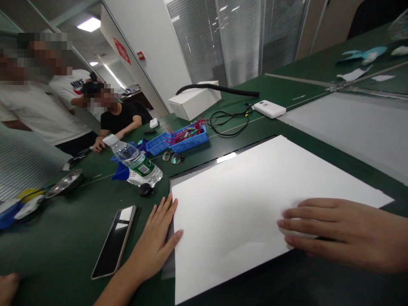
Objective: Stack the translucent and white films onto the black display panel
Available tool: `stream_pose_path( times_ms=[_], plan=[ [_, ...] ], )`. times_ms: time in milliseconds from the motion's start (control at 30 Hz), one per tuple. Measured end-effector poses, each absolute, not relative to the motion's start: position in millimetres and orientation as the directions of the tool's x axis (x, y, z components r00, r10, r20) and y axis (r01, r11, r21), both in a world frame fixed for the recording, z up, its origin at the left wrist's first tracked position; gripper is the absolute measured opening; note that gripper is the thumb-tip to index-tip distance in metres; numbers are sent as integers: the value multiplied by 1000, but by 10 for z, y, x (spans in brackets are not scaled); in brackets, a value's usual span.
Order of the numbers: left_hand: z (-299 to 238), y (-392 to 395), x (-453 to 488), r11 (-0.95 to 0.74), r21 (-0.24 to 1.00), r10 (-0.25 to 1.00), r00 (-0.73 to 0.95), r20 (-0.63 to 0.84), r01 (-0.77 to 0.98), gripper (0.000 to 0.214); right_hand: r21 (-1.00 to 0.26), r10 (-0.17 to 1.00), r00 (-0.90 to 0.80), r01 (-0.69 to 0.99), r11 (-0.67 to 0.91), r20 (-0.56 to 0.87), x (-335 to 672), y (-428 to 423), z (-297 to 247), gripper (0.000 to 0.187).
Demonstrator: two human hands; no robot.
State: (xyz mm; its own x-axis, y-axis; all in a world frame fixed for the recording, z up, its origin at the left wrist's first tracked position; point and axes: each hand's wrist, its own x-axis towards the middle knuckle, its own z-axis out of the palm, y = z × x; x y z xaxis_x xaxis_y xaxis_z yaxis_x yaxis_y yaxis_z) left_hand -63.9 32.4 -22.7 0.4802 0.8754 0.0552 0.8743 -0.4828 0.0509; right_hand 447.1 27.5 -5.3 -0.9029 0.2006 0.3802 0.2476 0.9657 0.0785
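A large white sheet of paper (229,212) lies before me on the green table, over a greyish sheet with a dark edge (197,170). My left hand (159,238) rests flat at the paper's left edge, fingers spread and the thumb on the paper. My right hand (344,231) is over the paper's right part, fingers stretched out and slightly blurred. Whether all its fingertips touch the paper I cannot tell. A phone (114,242) lies screen up to the left of my left hand.
Beyond the paper are a water bottle (135,161), glasses (172,157), a blue bin of wired parts (189,138), a cable (228,123), a white device (269,109) and a white box (194,102). People are at the left; part of a hand (8,289) shows lower left.
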Motion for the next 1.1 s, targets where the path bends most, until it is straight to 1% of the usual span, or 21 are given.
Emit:
stream_pose_path(
  times_ms=[100, 200, 267, 367, 533, 667, 800, 1000, 1100],
  plan=[
    [-224, 316, -638, -480, 49, 877, 477, 62, 876, 78, 38, 294, -874, 334, 942, 388, 4505, 309, -90, 58],
    [-224, 308, -646, -476, 47, 879, 473, 62, 878, 77, 42, 348, -856, 392, 919, 381, 4534, 346, -88, 68],
    [-228, 303, -651, -470, 45, 882, 467, 62, 881, 77, 66, 370, -846, 425, 903, 385, 4548, 362, -82, 71],
    [-236, 299, -653, -465, 44, 884, 462, 64, 884, 76, 96, 393, -833, 461, 882, 389, 4559, 367, -90, 69],
    [-235, 299, -648, -477, 39, 878, 473, 77, 878, 73, 46, 394, -832, 445, 894, 391, 4555, 365, -120, 69],
    [-229, 306, -655, -484, 40, 874, 480, 79, 874, 72, 90, 358, -859, 416, 905, 366, 4560, 381, -126, 69],
    [-234, 313, -665, -476, 50, 879, 473, 61, 878, 72, 43, 367, -860, 406, 913, 354, 4572, 396, -125, 70],
    [-247, 313, -664, -477, 44, 878, 474, 60, 878, 77, 48, 369, -869, 406, 913, 330, 4579, 405, -120, 69],
    [-233, 303, -653, -474, 37, 879, 472, 63, 880, 77, 85, 352, -878, 397, 914, 325, 4586, 404, -119, 68]
  ],
)
